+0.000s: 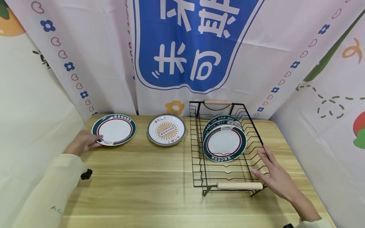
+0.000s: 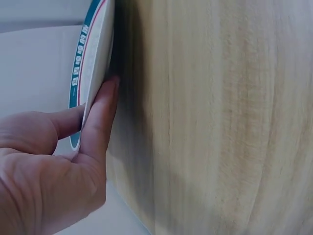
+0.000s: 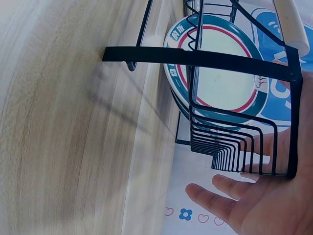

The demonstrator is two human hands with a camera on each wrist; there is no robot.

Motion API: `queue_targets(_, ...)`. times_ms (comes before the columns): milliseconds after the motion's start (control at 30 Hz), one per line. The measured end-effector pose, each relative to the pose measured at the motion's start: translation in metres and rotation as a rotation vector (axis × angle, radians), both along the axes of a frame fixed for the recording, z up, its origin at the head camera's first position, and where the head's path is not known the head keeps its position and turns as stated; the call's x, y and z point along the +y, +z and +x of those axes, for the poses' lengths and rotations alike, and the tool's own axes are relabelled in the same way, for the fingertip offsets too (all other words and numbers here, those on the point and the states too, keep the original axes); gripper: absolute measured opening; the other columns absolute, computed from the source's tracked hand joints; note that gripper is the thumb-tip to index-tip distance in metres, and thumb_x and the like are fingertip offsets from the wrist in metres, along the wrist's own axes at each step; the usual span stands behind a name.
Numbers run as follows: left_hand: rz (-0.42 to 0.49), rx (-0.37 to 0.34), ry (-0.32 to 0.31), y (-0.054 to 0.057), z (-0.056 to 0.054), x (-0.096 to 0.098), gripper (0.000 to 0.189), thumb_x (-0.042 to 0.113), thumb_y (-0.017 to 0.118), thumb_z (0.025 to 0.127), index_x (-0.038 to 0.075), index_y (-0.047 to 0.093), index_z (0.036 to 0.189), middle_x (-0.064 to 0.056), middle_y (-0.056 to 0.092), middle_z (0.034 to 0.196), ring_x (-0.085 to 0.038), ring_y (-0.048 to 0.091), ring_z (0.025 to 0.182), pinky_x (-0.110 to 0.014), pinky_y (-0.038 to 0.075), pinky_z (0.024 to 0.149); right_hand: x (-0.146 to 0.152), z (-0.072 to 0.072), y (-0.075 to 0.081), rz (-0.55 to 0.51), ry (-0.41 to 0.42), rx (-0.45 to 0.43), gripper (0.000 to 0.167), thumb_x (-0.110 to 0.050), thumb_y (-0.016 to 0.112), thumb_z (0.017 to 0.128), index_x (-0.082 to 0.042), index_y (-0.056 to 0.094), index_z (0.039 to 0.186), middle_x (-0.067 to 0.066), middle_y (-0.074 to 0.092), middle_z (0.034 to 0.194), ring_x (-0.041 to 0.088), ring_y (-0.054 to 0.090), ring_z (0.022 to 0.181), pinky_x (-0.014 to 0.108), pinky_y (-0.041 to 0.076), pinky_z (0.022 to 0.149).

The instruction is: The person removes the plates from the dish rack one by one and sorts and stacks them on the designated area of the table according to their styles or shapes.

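In the head view my left hand (image 1: 86,139) pinches the near-left rim of a green-rimmed plate (image 1: 115,129), thumb on top. The left wrist view shows fingers (image 2: 100,110) under that plate, which is lifted off the table with a shadow below. My right hand (image 1: 276,177) is at the right side of a black wire dish rack (image 1: 196,158), its fingers spread and fairly straight against the wires. Several green-rimmed plates (image 1: 223,144) stand leaning one behind another in the rack. From the right wrist, the fingers (image 3: 210,198) show beside and partly behind the rack's wires.
A small stack of white plates (image 1: 166,130) with an orange sunburst design lies between the held plate and the rack. Wooden handles (image 1: 239,186) cap the rack's ends. Printed cloth (image 1: 114,57) hangs behind the wooden table (image 1: 137,196) and along both sides.
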State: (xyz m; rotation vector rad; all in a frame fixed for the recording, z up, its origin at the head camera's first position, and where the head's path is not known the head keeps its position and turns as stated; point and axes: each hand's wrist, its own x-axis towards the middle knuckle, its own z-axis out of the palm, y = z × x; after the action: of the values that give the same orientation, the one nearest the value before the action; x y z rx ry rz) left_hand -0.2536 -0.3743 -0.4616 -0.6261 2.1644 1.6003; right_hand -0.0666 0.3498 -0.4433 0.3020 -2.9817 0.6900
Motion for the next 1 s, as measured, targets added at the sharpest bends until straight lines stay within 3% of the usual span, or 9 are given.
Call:
queue_targets(233, -0.108, -0.079, -0.045, -0.005, -0.005, -0.002, 0.021, 0.006, 0.063, 0.104, -0.003, 0.046, 0.095, -0.004, 0.068, 0.062, -0.012, 0.073, 0.055, -0.024, 0.062, 0.064, -0.001, -0.001, 0.0, -0.002, 0.001, 0.001, 0.085, -0.041, 0.071, 0.1, -0.013, 0.028, 0.168, 0.007, 0.003, 0.179, 0.063, 0.047, 0.135, 0.083, 0.043, 0.089)
queue_targets(467, -0.066, -0.117, -0.134, -0.001, 0.004, 0.004, 0.028, 0.013, 0.056, 0.109, -0.006, 0.056, 0.089, -0.005, 0.071, 0.06, -0.009, 0.071, 0.054, -0.022, 0.061, 0.06, 0.0, -0.002, -0.001, 0.007, 0.007, 0.01, 0.085, -0.04, 0.071, 0.1, -0.014, 0.028, 0.168, 0.008, 0.005, 0.179, 0.062, 0.049, 0.134, 0.082, 0.044, 0.088)
queue_targets(633, -0.158, -0.12, -0.178, -0.001, 0.007, 0.004, 0.033, 0.018, 0.06, 0.108, -0.009, 0.061, 0.089, -0.003, 0.07, 0.06, -0.008, 0.07, 0.055, -0.022, 0.06, 0.059, 0.001, -0.001, -0.001, 0.01, 0.013, 0.025, 0.084, -0.039, 0.072, 0.099, -0.011, 0.03, 0.167, 0.008, 0.005, 0.179, 0.062, 0.049, 0.134, 0.082, 0.045, 0.089)
queue_targets(833, -0.413, -0.053, -0.271, 0.0, 0.005, 0.0, 0.041, 0.031, 0.067, 0.103, -0.006, 0.064, 0.085, -0.004, 0.069, 0.061, -0.011, 0.07, 0.055, -0.026, 0.059, 0.057, 0.002, 0.001, -0.002, 0.009, 0.012, 0.025, 0.084, -0.038, 0.072, 0.099, -0.01, 0.032, 0.167, 0.005, 0.004, 0.179, 0.062, 0.051, 0.131, 0.081, 0.045, 0.086)
queue_targets(1000, -0.658, 0.018, -0.34, 0.012, 0.007, -0.004, 0.051, 0.047, 0.066, 0.1, 0.005, 0.066, 0.072, -0.002, 0.066, 0.06, -0.015, 0.066, 0.055, -0.032, 0.052, 0.056, 0.001, 0.0, -0.002, 0.002, 0.008, 0.023, 0.083, -0.038, 0.072, 0.099, -0.009, 0.033, 0.166, 0.005, 0.004, 0.179, 0.062, 0.051, 0.132, 0.081, 0.045, 0.087)
